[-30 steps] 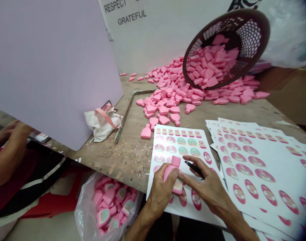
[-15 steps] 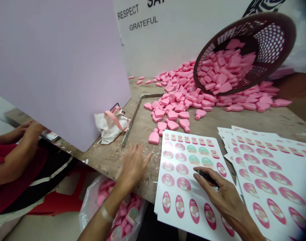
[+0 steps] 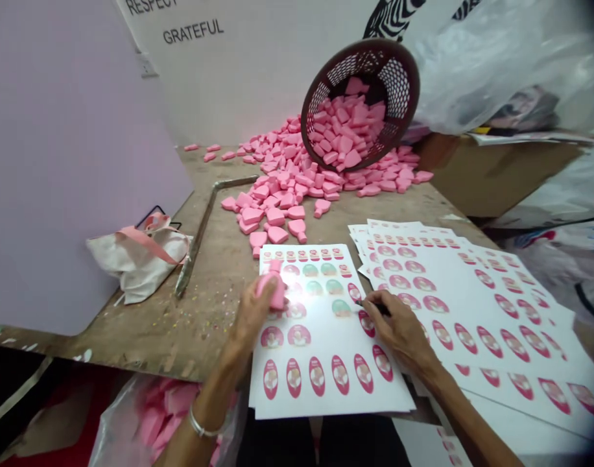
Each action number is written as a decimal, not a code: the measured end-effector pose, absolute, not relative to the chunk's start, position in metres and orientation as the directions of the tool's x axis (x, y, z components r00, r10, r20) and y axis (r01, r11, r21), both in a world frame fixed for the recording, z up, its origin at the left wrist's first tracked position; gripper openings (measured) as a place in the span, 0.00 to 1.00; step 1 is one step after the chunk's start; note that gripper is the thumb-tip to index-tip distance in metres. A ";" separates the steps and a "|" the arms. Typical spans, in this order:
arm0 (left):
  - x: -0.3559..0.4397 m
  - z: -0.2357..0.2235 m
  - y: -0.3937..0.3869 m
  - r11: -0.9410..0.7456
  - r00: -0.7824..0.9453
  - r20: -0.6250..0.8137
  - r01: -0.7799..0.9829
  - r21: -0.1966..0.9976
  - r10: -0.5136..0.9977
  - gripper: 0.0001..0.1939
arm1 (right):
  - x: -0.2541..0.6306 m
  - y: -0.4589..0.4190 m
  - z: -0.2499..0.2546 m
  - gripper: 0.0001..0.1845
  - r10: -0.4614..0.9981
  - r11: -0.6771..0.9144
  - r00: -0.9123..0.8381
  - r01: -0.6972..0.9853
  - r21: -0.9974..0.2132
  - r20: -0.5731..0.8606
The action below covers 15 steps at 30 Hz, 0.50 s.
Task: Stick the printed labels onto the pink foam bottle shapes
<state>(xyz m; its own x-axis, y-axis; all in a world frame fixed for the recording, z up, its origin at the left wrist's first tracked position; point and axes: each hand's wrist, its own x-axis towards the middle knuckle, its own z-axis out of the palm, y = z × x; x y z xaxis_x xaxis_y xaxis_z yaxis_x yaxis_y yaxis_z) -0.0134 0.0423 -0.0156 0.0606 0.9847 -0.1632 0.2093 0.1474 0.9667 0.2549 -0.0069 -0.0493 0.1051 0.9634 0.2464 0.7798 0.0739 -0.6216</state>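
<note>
My left hand (image 3: 252,318) grips a pink bottle-shaped piece (image 3: 276,290) above a white sheet of round and oval stickers (image 3: 321,331). No label shows on the visible side of the piece. My right hand (image 3: 399,331) rests on the sheet's right edge, pinching a small black pen-like tool (image 3: 379,309) between its fingers. A loose heap of matching pink pieces (image 3: 282,185) spreads across the wooden table (image 3: 146,324) beyond the sheet. A tipped brown plastic basket (image 3: 360,104) spills more of them.
A stack of sticker sheets (image 3: 472,324) lies to the right. A plastic bag of pink pieces (image 3: 165,415) sits below the table's near edge. On the table are a bent metal bar (image 3: 204,227) and a cloth bag (image 3: 141,259), next to a tall lilac board (image 3: 73,162).
My left hand has come back from near the plastic bag with a pink piece and now holds it over the sheet. My right hand has shifted toward the sheet's right edge. The view has turned left.
</note>
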 end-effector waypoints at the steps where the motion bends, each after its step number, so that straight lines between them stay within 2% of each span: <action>1: 0.002 -0.015 0.030 0.201 0.137 -0.204 0.036 0.979 0.969 0.24 | 0.256 -0.004 -0.053 0.12 0.958 0.115 0.060 0.815 -0.568 0.279; 3: 0.032 -0.016 0.013 0.273 0.220 -0.240 -0.133 0.953 0.945 0.24 | 0.255 0.000 -0.057 0.11 0.942 0.170 -0.011 0.877 -0.449 0.335; 8: 0.075 -0.026 0.005 0.274 0.218 -0.243 -0.126 0.953 0.945 0.22 | 0.255 0.007 -0.061 0.08 0.896 0.261 -0.131 0.928 -0.266 0.424; 12: 0.079 -0.033 0.006 0.241 0.218 -0.219 -0.080 0.967 0.951 0.20 | 0.256 0.009 -0.061 0.09 0.891 0.284 -0.167 0.931 -0.231 0.423; 15: 0.079 -0.036 0.006 0.236 0.212 -0.219 -0.058 0.970 0.952 0.19 | 0.256 0.008 -0.060 0.09 0.903 0.295 -0.169 0.913 -0.284 0.395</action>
<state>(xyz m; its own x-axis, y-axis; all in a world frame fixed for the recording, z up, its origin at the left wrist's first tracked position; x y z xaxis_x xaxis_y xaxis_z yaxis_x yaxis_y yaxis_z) 0.0794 0.0058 -0.0355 0.2123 0.9524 -0.2188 -0.0584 0.2358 0.9700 0.2558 0.0078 -0.0597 -0.1686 0.9030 0.3952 0.9125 0.2946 -0.2838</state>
